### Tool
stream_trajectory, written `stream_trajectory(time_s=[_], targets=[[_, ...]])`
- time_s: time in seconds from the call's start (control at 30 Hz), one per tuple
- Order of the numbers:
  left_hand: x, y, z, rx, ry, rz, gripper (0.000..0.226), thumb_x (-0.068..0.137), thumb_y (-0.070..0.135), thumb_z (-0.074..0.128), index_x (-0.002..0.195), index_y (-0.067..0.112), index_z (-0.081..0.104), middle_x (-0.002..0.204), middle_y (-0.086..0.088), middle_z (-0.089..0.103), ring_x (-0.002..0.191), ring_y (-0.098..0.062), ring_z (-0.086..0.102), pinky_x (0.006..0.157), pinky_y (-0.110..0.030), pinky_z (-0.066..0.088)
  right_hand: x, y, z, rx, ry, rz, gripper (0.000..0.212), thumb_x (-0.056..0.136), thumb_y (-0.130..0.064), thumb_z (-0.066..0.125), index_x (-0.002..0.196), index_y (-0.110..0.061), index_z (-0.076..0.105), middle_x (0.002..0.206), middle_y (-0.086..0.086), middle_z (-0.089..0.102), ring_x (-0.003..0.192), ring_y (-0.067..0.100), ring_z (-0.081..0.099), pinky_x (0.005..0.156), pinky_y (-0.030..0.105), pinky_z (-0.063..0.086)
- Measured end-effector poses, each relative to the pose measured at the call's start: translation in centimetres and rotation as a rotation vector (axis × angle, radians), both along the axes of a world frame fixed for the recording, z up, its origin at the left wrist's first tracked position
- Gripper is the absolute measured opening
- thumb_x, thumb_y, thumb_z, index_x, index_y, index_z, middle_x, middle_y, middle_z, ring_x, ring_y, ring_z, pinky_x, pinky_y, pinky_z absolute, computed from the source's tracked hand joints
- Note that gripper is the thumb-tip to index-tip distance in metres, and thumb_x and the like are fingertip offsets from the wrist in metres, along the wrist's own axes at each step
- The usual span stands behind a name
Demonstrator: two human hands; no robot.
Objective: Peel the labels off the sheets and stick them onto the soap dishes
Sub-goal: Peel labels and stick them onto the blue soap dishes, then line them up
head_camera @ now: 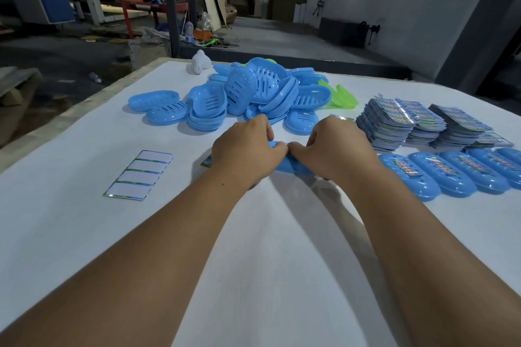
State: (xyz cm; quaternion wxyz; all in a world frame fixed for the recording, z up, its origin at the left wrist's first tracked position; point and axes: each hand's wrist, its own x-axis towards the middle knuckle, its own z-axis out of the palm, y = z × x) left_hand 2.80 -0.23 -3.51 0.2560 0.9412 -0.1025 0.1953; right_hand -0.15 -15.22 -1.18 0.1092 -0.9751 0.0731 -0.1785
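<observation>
Where the two forearms meet over the white table point(84, 234), we record a single blue soap dish point(293, 165) lying flat, largely hidden beneath the hands. Left hand point(248, 149): fingers curled, gripping the dish's left end. Right hand point(332, 146): fingers curled, gripping the dish's right end, its thumb meeting the left thumb on the upper rim. We cannot tell whether a label lies under the fingers.

Item, a small coloured label point(206, 162), just beside the left hand on the table; its far end is hidden by the hand.

Item, a spent backing sheet point(139, 175), white with green dividing lines, well to the left of the hands.

Item, a loose pile of blue soap dishes point(239, 93), unlabelled, beyond the hands, with green plastic pieces point(342, 98) at its right edge.

Item, stacks of label sheets point(423, 124), right of the pile.

Item, a row of labelled dishes point(456, 172), overlapping side by side at the right, each bearing a coloured sticker.

Item, a white object point(200, 62) at the table's far edge; we cannot identify it.
</observation>
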Motion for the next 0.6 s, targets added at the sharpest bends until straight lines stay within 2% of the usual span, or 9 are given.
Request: stream_trajectory(time_s=[0.07, 0.17, 0.23, 0.3, 0.37, 0.43, 0.53, 0.6], targets=[[0.1, 0.1, 0.0, -0.001, 0.007, -0.007, 0.029, 0.083, 0.055, 0.062, 0.094, 0.03, 0.052, 0.072, 0.013, 0.051, 0.075, -0.017, 0.055, 0.059, -0.03, 0.034, 0.0, -0.2, -0.1, 0.012, 0.008, -0.002, 0.052, 0.082, -0.059, 0.066, 0.076, -0.008, 0.065, 0.066, 0.005, 0.063, 0.08, 0.025, 0.063, 0.066, 0.032, 0.05], [0.2, 0.2, -0.1, -0.008, 0.025, -0.018, 0.03, 0.084, 0.055, 0.063, 0.096, 0.03, 0.051, 0.073, 0.012, 0.05, 0.077, -0.017, 0.056, 0.061, -0.03, 0.035, -0.2, -0.5, -0.1, 0.036, 0.035, -0.014, 0.061, 0.08, -0.068, 0.067, 0.081, -0.007, 0.068, 0.07, 0.007, 0.065, 0.079, 0.026, 0.062, 0.059, 0.033, 0.042], [0.3, 0.2, -0.2, -0.032, 0.044, -0.031, 0.029, 0.085, 0.055, 0.063, 0.095, 0.031, 0.052, 0.072, 0.011, 0.052, 0.078, -0.018, 0.057, 0.062, -0.031, 0.037, -0.4, -0.8, -0.2, 0.078, 0.051, -0.004, 0.065, 0.08, -0.068, 0.069, 0.082, -0.004, 0.072, 0.07, 0.012, 0.069, 0.075, 0.03, 0.064, 0.059, 0.038, 0.045], [0.4, 0.3, -0.2, -0.086, 0.051, -0.034, 0.026, 0.087, 0.054, 0.061, 0.094, 0.03, 0.054, 0.074, 0.008, 0.059, 0.078, -0.018, 0.059, 0.064, -0.033, 0.042, -0.6, -1.1, -0.2, 0.136, 0.024, 0.019, 0.056, 0.083, -0.063, 0.069, 0.086, -0.007, 0.073, 0.078, 0.01, 0.071, 0.081, 0.029, 0.066, 0.065, 0.041, 0.047], [0.5, 0.5, 0.0, -0.15, 0.024, -0.014, 0.022, 0.091, 0.05, 0.056, 0.093, 0.028, 0.055, 0.079, 0.004, 0.064, 0.078, -0.02, 0.061, 0.066, -0.034, 0.047, -0.7, -1.1, -0.2, 0.183, -0.017, 0.068, 0.036, 0.091, -0.053, 0.066, 0.093, -0.017, 0.07, 0.086, -0.002, 0.068, 0.09, 0.023, 0.063, 0.069, 0.034, 0.042], [0.5, 0.8, 0.3, -0.187, -0.023, 0.017, 0.021, 0.095, 0.046, 0.052, 0.095, 0.025, 0.056, 0.083, 0.002, 0.066, 0.08, -0.023, 0.061, 0.067, -0.035, 0.047, -0.7, -0.8, -0.3, 0.195, -0.051, 0.167, 0.023, 0.096, -0.042, 0.062, 0.102, -0.022, 0.07, 0.096, -0.006, 0.069, 0.098, 0.02, 0.063, 0.076, 0.03, 0.041], [0.6, 1.4, 0.5, -0.144, -0.058, 0.059, 0.017, 0.097, 0.039, 0.049, 0.098, 0.023, 0.056, 0.087, 0.002, 0.066, 0.081, -0.024, 0.059, 0.065, -0.034, 0.041, -0.9, -0.1, -0.4, 0.205, -0.037, 0.321, 0.029, 0.097, -0.036, 0.063, 0.124, -0.026, 0.069, 0.119, -0.008, 0.071, 0.11, 0.014, 0.063, 0.086, 0.026, 0.043], [0.7, 1.7, 0.5, -0.1, -0.048, 0.072, 0.014, 0.097, 0.036, 0.05, 0.098, 0.024, 0.056, 0.086, 0.002, 0.066, 0.08, -0.023, 0.057, 0.064, -0.033, 0.038, -1.0, 0.3, -0.6, 0.202, 0.011, 0.393, 0.035, 0.094, -0.037, 0.066, 0.128, -0.03, 0.067, 0.12, -0.007, 0.07, 0.109, 0.014, 0.063, 0.089, 0.029, 0.047]])
